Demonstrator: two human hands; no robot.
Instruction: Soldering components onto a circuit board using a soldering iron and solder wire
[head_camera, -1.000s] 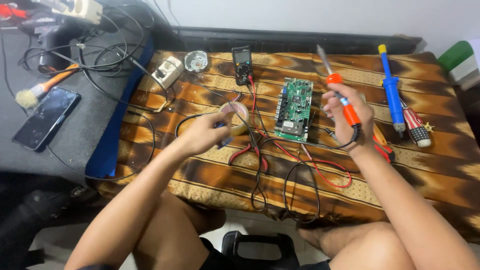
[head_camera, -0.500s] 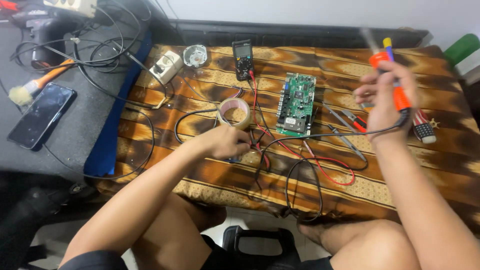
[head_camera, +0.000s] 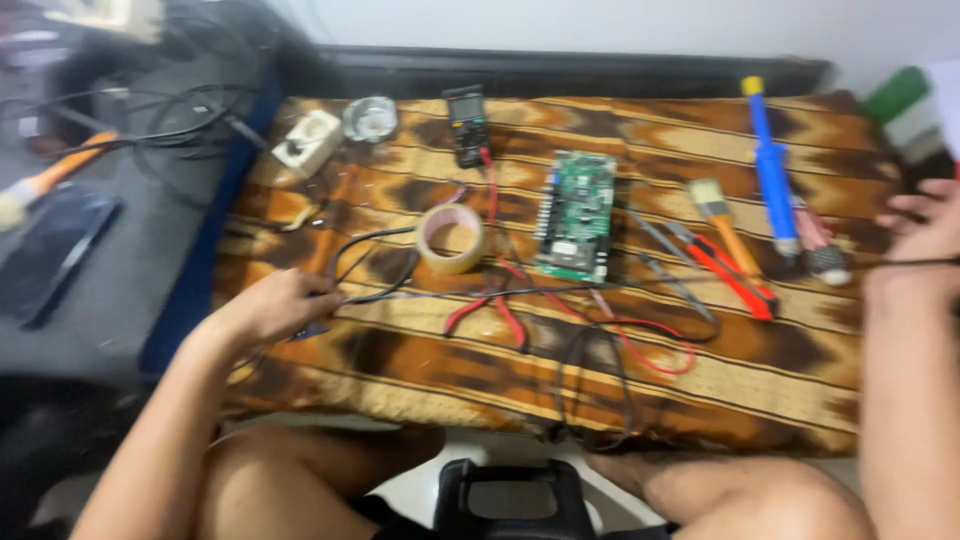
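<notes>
- desk (head_camera: 800, 390): brown striped cloth, white wall behind.
- black cable (head_camera: 640, 292): long axis left-right.
- left hand (head_camera: 275, 305) pinched cable; right hand (head_camera: 925, 240) grip unclear.

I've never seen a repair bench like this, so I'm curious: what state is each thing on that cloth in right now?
circuit board: lying flat, bare, face up
tape roll: lying flat, untouched
red-handled pliers: lying flat, handles spread
multimeter: lying flat, red lead attached
paintbrush: lying loose
blue desoldering pump: lying loose
left hand: resting on the black cable
right hand: at the cloth's edge, cable across the wrist
</notes>
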